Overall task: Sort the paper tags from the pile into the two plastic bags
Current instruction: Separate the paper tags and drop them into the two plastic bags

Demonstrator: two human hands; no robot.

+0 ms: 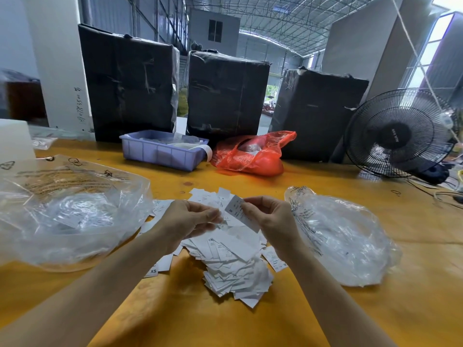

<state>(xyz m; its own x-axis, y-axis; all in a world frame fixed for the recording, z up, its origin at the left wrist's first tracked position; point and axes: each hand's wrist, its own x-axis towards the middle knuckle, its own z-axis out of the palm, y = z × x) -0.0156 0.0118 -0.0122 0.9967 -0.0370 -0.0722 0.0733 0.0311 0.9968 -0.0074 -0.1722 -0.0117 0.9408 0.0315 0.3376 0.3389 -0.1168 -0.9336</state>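
A pile of white paper tags lies on the yellow table in front of me, some printed XS. My right hand pinches a white tag marked S above the pile. My left hand hovers beside it, its fingertips pinching another tag just left of that one. A large clear plastic bag with a few tags inside sits to the left. A smaller clear plastic bag sits to the right.
A purple plastic bin and a red plastic bag stand behind the pile. Three black wrapped boxes line the table's back. A black fan with cables stands at the back right.
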